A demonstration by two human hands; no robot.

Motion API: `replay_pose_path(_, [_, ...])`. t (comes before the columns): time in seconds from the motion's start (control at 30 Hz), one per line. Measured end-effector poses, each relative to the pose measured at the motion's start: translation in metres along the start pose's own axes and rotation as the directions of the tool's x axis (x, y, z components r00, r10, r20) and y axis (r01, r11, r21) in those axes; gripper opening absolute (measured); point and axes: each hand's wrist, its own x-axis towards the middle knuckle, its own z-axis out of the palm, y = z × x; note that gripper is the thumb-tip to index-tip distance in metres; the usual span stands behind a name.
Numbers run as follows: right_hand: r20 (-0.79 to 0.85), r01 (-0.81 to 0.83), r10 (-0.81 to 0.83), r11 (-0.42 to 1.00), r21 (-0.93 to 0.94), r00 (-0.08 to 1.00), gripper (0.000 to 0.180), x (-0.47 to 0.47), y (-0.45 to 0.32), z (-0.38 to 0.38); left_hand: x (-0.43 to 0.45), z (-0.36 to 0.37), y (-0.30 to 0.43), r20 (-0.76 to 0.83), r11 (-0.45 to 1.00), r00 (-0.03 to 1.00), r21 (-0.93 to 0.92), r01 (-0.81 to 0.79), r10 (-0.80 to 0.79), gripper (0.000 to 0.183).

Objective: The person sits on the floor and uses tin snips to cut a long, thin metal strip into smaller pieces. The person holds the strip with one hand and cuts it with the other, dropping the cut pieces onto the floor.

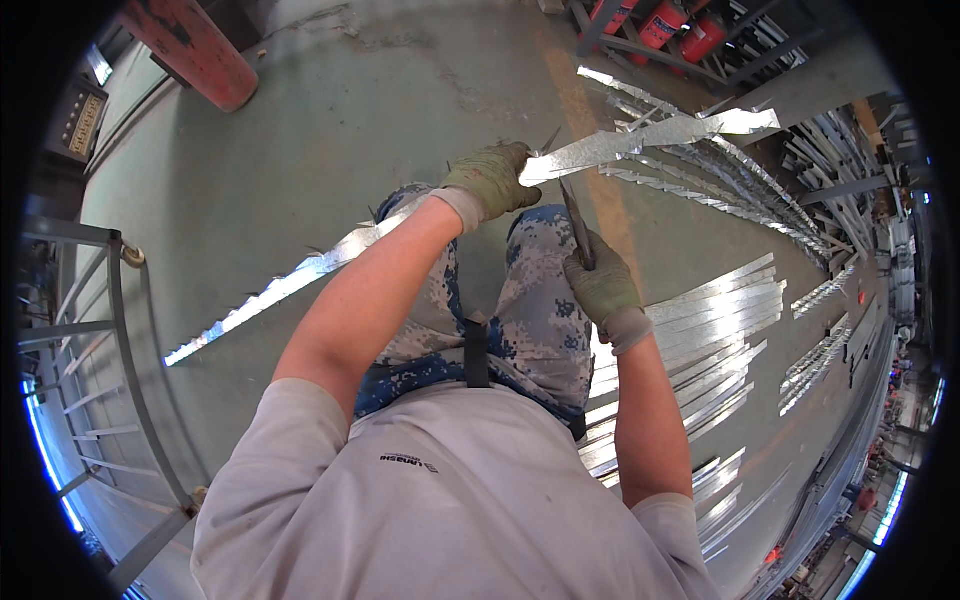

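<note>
A long galvanized sheet-metal strip with pointed tabs bent up along its edges runs across my knees, from the floor at lower left to the upper right. My left hand, in a green work glove, is closed around the strip near its middle. Also gloved, my right hand grips a dark metal hand tool, possibly pliers or snips. The tool's tip reaches the strip's lower edge, just right of my left hand; whether it touches is unclear. My fingers hide part of the tool's handles.
Several tabbed strips lie fanned on the floor to the right. Flat metal strips are spread beside my right arm. Fire extinguishers stand in a rack at upper right. A red post rises at upper left, above a wheeled metal frame.
</note>
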Motion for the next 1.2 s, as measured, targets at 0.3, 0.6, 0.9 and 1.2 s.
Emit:
replay_pose_path(0.3, [-0.011,-0.043,0.042,0.994,-0.099,0.999,0.065,-0.003,-0.010,-0.002,-0.001,0.000,-0.002,-0.009,0.998,1.000,0.053,-0.015,0.015,0.060])
replay_pose_path(0.6, [0.021,-0.050,0.051,0.996,-0.068,0.998,0.065,-0.003,-0.012,-0.002,0.001,0.005,-0.013,-0.041,0.999,0.998,0.004,-0.051,0.052,0.061])
replay_pose_path(0.9, [-0.029,0.008,-0.010,0.996,-0.085,1.000,0.062,0.005,-0.011,0.006,0.001,0.009,-0.016,-0.065,0.999,0.997,0.009,-0.048,0.048,0.061])
replay_pose_path(1.2, [0.200,-0.112,0.032,0.908,0.404,0.979,0.069,-0.012,-0.024,-0.006,0.002,0.006,-0.015,-0.038,0.999,0.998,0.019,-0.039,0.040,0.058])
